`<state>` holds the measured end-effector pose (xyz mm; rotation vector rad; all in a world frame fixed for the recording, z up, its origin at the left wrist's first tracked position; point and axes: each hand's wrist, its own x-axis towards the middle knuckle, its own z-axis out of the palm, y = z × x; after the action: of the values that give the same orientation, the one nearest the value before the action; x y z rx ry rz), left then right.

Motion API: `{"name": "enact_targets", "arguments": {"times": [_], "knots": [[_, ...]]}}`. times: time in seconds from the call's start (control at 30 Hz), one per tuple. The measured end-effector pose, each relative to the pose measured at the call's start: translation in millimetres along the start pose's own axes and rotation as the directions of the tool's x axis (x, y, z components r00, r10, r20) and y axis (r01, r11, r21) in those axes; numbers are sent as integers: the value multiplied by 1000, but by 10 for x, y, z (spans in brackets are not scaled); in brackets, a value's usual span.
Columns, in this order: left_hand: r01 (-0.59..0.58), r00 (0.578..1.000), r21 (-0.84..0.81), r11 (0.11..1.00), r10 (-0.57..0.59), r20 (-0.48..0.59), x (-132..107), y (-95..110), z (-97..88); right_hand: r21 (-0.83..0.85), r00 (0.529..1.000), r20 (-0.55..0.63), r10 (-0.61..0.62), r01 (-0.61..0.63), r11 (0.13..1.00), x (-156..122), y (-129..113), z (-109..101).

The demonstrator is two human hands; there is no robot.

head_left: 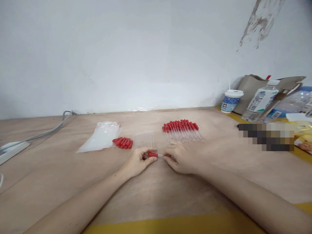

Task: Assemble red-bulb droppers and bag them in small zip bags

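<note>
Brown counter (pixel 156 195) under both hands, stretching wide on every side. Beyond the left hand (pixel 137 162) and off to its left, a flat stack of clear bags (pixel 101 139). Just beyond the right hand (pixel 181 160), a row of droppers (pixel 182 130), red ends away from the hands, glass tips toward them. Far to the right of the hands, a tilted bottle (pixel 259 100). Both hands resting on the counter close together, the left with fingers closed on a red bulb (pixel 152 154), the right with fingertips pinched on a clear tube (pixel 161 156). Just beyond the left hand, a row of bare tubes (pixel 143 139). Next to the bottle, on the side nearer the hands, a lidded cup (pixel 231 101). Just beside the tubes, further left, a small heap of red bulbs (pixel 123 142). Smallest of all, bulb and tube meeting end to end in the narrow gap between the two hands, low over the counter.
</note>
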<state>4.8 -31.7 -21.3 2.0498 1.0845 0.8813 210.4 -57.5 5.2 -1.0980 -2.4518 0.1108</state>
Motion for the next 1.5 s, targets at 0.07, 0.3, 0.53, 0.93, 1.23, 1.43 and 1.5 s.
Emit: {"name": "enact_targets", "arguments": {"times": [0.07, 0.3, 0.53, 0.93, 1.23, 1.43, 1.5], "knots": [[26, 1000, 8, 1000, -26, -10, 8, 9, -12, 13, 995, 39, 96, -96, 995, -13, 35, -63], [-63, 996, 177, 982, 52, 67, 0, 100, -27, 114, 845, -77, 530, -520, 846, 258, 420, -105], [-103, 992, 189, 977, 86, 97, -7, 82, -36, -86, 681, -207, 702, -728, 681, 707, 570, 110], [-112, 988, 158, 981, 93, 124, -7, 79, -42, -188, 690, -200, 696, -724, 664, 738, 497, 180], [-141, 985, 178, 974, 119, 124, -16, 100, -46, -184, 791, -112, 602, -611, 770, 968, 209, 287], [-158, 983, 179, 971, 137, 123, -19, 99, -41, -205, 741, -22, 671, -660, 723, 1147, 195, 332], [-160, 983, 179, 971, 140, 122, -18, 97, -39, -212, 735, -9, 678, -664, 717, 1155, 210, 326]]}}
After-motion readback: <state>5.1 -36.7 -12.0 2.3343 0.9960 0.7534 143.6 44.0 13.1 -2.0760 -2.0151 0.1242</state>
